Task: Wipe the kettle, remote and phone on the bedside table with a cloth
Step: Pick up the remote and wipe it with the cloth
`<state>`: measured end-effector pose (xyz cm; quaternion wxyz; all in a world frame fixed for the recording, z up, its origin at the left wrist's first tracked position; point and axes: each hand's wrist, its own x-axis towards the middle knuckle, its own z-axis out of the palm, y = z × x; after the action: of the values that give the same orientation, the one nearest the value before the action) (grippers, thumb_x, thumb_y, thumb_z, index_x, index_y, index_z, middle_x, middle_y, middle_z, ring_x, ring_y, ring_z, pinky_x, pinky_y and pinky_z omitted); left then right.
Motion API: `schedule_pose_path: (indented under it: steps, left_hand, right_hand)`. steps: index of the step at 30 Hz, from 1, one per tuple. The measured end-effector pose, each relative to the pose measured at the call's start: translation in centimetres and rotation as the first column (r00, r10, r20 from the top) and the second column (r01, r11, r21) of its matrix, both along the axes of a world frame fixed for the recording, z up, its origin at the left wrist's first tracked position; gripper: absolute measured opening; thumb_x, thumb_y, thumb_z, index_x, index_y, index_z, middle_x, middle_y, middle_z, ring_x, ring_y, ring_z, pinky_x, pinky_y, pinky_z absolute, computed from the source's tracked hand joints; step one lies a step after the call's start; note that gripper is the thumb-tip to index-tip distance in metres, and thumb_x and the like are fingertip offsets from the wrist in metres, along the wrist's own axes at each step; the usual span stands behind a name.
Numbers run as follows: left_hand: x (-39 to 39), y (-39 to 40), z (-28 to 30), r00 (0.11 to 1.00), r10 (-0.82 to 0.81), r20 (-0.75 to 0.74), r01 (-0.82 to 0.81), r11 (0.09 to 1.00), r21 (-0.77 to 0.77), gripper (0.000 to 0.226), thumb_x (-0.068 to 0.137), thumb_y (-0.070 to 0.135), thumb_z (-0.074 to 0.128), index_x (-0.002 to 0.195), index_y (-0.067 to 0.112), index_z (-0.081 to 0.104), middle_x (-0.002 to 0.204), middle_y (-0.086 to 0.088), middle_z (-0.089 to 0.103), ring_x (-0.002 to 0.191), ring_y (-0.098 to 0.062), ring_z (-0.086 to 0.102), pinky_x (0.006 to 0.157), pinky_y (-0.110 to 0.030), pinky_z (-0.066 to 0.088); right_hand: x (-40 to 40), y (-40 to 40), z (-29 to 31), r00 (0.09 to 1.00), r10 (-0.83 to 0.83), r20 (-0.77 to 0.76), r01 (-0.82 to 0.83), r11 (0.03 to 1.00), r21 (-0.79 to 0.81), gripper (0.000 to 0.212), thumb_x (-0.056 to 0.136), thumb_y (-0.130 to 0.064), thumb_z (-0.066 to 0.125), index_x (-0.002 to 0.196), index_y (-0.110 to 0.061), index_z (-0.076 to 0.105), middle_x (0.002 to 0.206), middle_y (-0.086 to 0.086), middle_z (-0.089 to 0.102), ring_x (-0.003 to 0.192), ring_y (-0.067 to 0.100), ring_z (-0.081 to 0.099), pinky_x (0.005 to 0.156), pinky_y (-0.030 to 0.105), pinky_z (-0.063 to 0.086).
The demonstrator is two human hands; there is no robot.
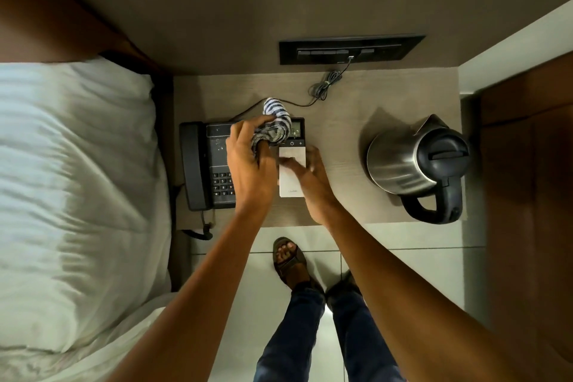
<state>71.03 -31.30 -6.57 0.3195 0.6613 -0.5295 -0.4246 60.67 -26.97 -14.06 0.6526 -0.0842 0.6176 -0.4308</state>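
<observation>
Right now the remote [290, 175] lies flat on the counter [338, 133], touching the phone's [214, 164] right edge, with your right hand [310, 177] spread loosely over it, pinning rather than gripping. Just left of the remote, your left hand [251, 158] is clenched on the striped cloth [277, 125], bunched over the remote's display end. Wipe hard and the remote could skid into the phone, or the cloth could snag the thin cable [322, 87] behind the remote. The kettle [415, 161] stands well right of the remote, near the counter's front edge; a careless elbow could knock it.
</observation>
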Motion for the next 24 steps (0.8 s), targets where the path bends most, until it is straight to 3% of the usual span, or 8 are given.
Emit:
schedule_pose_path:
  steps: [2,4,6,9,13,16,20,24]
  left_hand:
    - [-0.4,-0.3,0.5,0.992,-0.089,0.092,0.093,0.995,-0.042,0.059,0.086,0.000,0.047,0.137,0.026,0.062,0.125,0.006,0.056,0.120,-0.020,0.051,0.104,-0.048,0.052]
    - [-1.1,-1.0,0.6,0.963,-0.160,0.219,0.182,0.980,-0.084,0.066,0.089,-0.005,0.049,0.147,0.026,0.056,0.130,-0.001,0.058,0.118,-0.024,0.050,0.104,-0.045,0.049]
    - [-1.8,-1.7,0.8,0.891,-0.287,0.352,0.332,0.940,-0.074,0.068,0.090,-0.007,0.051,0.150,0.025,0.055,0.137,-0.005,0.058,0.121,-0.030,0.050,0.105,-0.047,0.045]
    - [-2.2,-1.8,0.7,0.739,-0.426,0.522,0.490,0.872,0.019,0.060,0.096,0.003,0.057,0.151,0.028,0.054,0.145,-0.003,0.052,0.126,-0.034,0.046,0.106,-0.050,0.044]
    - [-0.8,0.2,1.2,0.676,-0.467,0.570,0.547,0.836,0.036,0.046,0.099,0.011,0.057,0.144,0.023,0.060,0.137,-0.007,0.054,0.118,-0.033,0.049,0.100,-0.048,0.047]
    - [0.6,1.4,2.1,0.678,-0.483,0.555,0.557,0.829,0.041,0.036,0.100,0.015,0.057,0.134,0.021,0.068,0.123,-0.008,0.060,0.111,-0.030,0.053,0.095,-0.047,0.049]
    - [-0.5,-1.0,2.7,0.798,-0.310,0.517,0.405,0.911,-0.080,0.033,0.099,0.015,0.051,0.124,0.014,0.071,0.116,-0.010,0.061,0.097,-0.022,0.047,0.076,-0.044,0.054]
    - [-3.0,-3.2,2.5,0.778,-0.338,0.529,0.441,0.894,-0.078,0.042,0.098,0.011,0.052,0.137,0.020,0.066,0.128,-0.011,0.056,0.106,-0.028,0.049,0.084,-0.045,0.053]
  right_hand:
    - [-0.2,-0.3,1.5,0.969,-0.122,0.215,0.123,0.992,0.009,0.043,0.110,-0.036,0.053,0.147,-0.015,0.057,0.120,0.009,0.076,0.094,0.017,0.079,0.073,0.029,0.065]
    - [-0.3,-0.5,2.3,0.898,-0.223,0.379,0.213,0.975,0.068,0.057,0.113,-0.051,0.034,0.151,-0.016,0.058,0.140,0.018,0.070,0.123,0.031,0.070,0.099,0.041,0.057]
    - [-0.2,-0.5,2.9,0.843,-0.279,0.460,0.260,0.960,0.105,0.061,0.113,-0.055,0.032,0.155,-0.017,0.055,0.151,0.019,0.063,0.139,0.034,0.060,0.110,0.045,0.049]
    - [-0.3,-0.6,3.2,0.822,-0.255,0.509,0.251,0.965,0.078,0.059,0.114,-0.049,0.036,0.159,-0.013,0.049,0.151,0.021,0.061,0.134,0.033,0.060,0.107,0.042,0.050]
    - [-1.3,-0.2,2.9,0.814,-0.227,0.535,0.230,0.971,0.062,0.060,0.114,-0.050,0.036,0.153,-0.008,0.053,0.126,0.015,0.072,0.115,0.026,0.068,0.097,0.037,0.055]
    - [-1.3,0.6,2.3,0.806,-0.207,0.555,0.203,0.977,0.070,0.058,0.112,-0.054,0.038,0.142,-0.012,0.064,0.125,0.016,0.072,0.113,0.026,0.068,0.100,0.038,0.052]
    - [-0.9,0.6,2.3,0.813,-0.184,0.553,0.202,0.979,0.028,0.053,0.114,-0.051,0.035,0.126,-0.016,0.073,0.117,0.012,0.074,0.103,0.024,0.067,0.086,0.033,0.053]
    - [-0.5,0.1,2.9,0.843,-0.196,0.501,0.224,0.975,0.004,0.049,0.114,-0.049,0.037,0.128,-0.018,0.073,0.120,0.015,0.072,0.101,0.025,0.068,0.083,0.036,0.053]
